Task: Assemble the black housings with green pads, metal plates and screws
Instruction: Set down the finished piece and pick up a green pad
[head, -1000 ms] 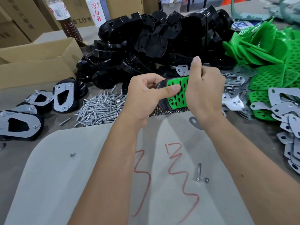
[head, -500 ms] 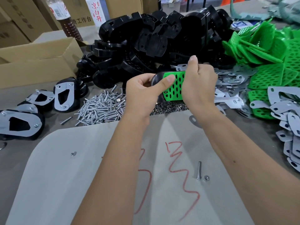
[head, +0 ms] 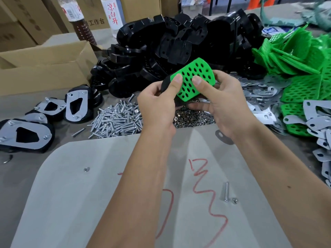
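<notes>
I hold one black housing (head: 165, 83) above the table with a perforated green pad (head: 195, 77) lying on its face. My left hand (head: 157, 102) grips the housing's left end, its thumb pressing the pad's left edge. My right hand (head: 222, 101) grips the right side from below, its thumb on the pad's middle. Behind lies a heap of black housings (head: 179, 43). Green pads (head: 300, 68) are piled at the right, metal plates (head: 259, 93) beside them. A screw pile (head: 118, 120) and nuts (head: 191, 119) lie under my hands.
Finished housings with plates (head: 26, 135) lie at the left. An open cardboard box (head: 44, 68) stands at the back left, bottles (head: 78, 20) behind it. A grey sheet (head: 89, 203) with red marks covers the near table, bearing a loose screw (head: 226, 192) and a nut (head: 86, 169).
I turned the housing and pad so the pad's face now tilts toward me. My right thumb came round from behind onto the pad. Both hands stayed over the nuts.
</notes>
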A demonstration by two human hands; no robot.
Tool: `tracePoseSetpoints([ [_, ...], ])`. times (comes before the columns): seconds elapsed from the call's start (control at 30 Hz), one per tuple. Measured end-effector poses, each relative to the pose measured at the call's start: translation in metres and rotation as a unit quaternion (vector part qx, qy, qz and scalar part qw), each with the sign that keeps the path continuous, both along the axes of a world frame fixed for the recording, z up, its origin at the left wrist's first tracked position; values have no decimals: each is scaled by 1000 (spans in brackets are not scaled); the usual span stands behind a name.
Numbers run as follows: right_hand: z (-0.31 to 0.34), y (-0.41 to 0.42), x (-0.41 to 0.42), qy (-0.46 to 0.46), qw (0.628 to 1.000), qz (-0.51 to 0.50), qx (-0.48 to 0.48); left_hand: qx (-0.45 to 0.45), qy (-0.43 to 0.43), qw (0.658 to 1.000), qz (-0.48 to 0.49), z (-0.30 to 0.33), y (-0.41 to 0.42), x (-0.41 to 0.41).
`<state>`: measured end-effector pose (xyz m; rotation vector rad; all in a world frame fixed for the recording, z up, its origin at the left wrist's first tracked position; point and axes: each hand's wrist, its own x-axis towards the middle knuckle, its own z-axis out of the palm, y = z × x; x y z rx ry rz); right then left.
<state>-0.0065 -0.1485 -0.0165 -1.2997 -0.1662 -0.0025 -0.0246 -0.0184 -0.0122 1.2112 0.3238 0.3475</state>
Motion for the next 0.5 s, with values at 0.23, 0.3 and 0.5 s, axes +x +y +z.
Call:
tracePoseSetpoints([
  [0.23, -2, -5, 4, -19, 998, -31, -47, -26, 78, 990, -111, 3, 18, 1],
  [0.3, -1, -6, 5, -26, 998, -32, -49, 13, 68, 990, -125, 3, 23, 2],
  [0.5, -3, -10, 5, -48, 997, 4, -68, 93, 38, 980, -172, 3, 33, 0],
])
